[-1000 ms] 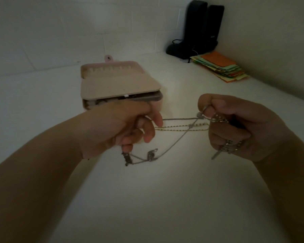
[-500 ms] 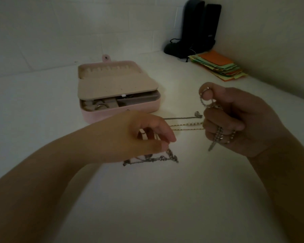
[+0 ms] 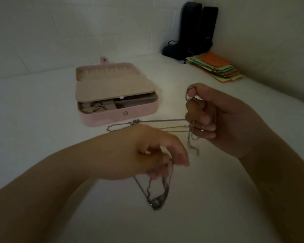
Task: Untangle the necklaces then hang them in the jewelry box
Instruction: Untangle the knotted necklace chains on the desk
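1. No text, number or sign can be read anywhere in the view.
2. The right-hand black speaker (image 3: 208,28) carries a small pale mark near its top, too blurred to make out as a brand or label.
3. The pink jewelry box (image 3: 119,116) and the coloured papers (image 3: 216,67) show no lettering.

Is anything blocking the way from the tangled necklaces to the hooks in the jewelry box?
Nothing visible on the table lies between. The necklaces hang between the left hand and right hand, near the open jewelry box; its hook row at the back is uncovered.
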A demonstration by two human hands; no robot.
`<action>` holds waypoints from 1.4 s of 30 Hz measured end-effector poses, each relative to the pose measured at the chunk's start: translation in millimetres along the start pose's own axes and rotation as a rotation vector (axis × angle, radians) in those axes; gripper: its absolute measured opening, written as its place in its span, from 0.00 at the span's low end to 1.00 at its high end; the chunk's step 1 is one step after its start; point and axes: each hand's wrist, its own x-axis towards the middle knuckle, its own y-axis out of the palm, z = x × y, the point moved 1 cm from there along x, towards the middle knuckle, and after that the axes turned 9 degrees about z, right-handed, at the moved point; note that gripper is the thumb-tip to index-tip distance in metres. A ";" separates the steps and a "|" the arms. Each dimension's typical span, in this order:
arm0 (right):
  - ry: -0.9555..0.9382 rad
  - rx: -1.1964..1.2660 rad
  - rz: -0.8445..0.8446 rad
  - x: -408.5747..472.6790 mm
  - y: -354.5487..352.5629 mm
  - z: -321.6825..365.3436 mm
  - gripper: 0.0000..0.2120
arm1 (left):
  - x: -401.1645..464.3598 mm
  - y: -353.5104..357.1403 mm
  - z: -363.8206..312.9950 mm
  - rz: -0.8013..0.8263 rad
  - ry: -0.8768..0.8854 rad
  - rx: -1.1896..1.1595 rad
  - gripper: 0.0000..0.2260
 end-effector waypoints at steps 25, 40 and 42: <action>-0.166 -0.059 -0.303 -6.1 -19.0 22.1 0.10 | -1.1 -31.1 27.2 -0.423 -0.075 -0.187 0.06; 0.560 -0.765 -0.214 -13.9 -13.9 19.8 0.02 | -25.2 -50.8 35.1 -0.260 -0.541 0.052 0.08; 0.582 -0.778 -0.222 -14.1 -12.6 19.0 0.05 | -24.5 -50.0 36.0 -0.256 -0.574 0.117 0.09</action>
